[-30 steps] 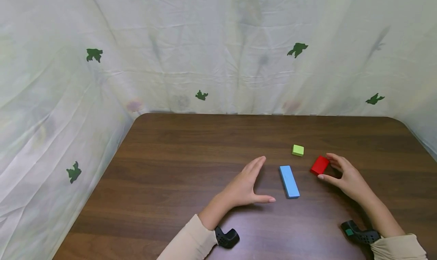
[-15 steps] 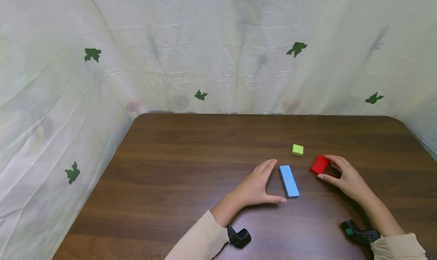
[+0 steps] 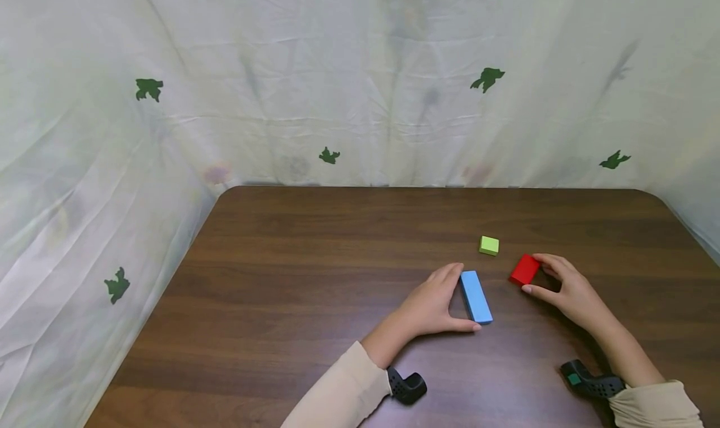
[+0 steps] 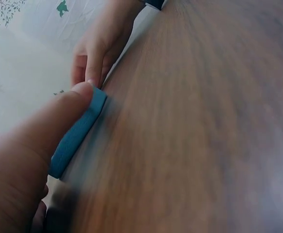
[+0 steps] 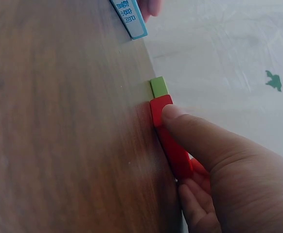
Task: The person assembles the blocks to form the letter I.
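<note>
Spanning blue block (image 3: 476, 297), left hand (image 3: 430, 306) spreads wide (firm hold unclear); right hand (image 3: 575, 295) pinches red block (image 3: 525, 270) end to end; off-centre left squeeze could skew blue block.

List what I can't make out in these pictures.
Head view: whether the left hand grips the blue block; any gap is too small to tell.
Right wrist view: part of the blue block, cut off by the top edge.
Right wrist view: part of the green block, behind the red block.
Left wrist view: the dark shape below, blurred.
</note>
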Demonstrator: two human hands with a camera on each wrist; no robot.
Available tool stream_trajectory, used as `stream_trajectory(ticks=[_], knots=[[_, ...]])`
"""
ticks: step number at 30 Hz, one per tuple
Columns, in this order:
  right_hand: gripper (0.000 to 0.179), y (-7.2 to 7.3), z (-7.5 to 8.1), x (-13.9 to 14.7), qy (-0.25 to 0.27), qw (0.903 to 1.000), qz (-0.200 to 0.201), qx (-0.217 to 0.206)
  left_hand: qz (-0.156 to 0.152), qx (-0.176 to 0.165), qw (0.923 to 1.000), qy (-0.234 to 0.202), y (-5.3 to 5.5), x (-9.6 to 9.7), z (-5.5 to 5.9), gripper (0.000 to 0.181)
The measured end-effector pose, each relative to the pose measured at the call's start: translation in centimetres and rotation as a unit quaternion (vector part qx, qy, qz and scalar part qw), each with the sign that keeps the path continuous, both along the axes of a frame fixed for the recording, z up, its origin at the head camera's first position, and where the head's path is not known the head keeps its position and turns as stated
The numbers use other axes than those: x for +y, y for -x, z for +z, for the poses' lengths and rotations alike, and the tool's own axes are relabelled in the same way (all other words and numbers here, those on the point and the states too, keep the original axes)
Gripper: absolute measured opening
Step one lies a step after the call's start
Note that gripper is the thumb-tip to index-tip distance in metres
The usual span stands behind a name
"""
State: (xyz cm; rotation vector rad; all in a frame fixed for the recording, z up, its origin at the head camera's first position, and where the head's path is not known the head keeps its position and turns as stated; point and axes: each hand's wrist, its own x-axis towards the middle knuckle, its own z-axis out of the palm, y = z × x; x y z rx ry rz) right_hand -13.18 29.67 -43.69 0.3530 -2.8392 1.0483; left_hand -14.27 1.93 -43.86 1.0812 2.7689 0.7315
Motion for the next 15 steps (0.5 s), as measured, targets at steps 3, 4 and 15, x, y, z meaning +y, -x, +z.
stream_trajectory(ticks=[3, 4, 15], knots=[[0.065, -0.01, 0.01, -0.01, -0.001, 1.0, 0.0, 0.0, 0.0, 0.003, 0.9999, 0.011, 0.03, 0.3, 0.04, 0.104], [0.065, -0.01, 0.0, -0.02, -0.001, 1.0, 0.0, 0.001, 0.0, 0.005, 0.9999, 0.015, 0.04, 0.39, 0.02, 0.104], [0.066, -0.02, 0.0, 0.0, 0.002, 1.0, -0.002, -0.005, -0.009, 0.02, 0.9995, 0.022, -0.13, 0.78, 0.33, 0.096]])
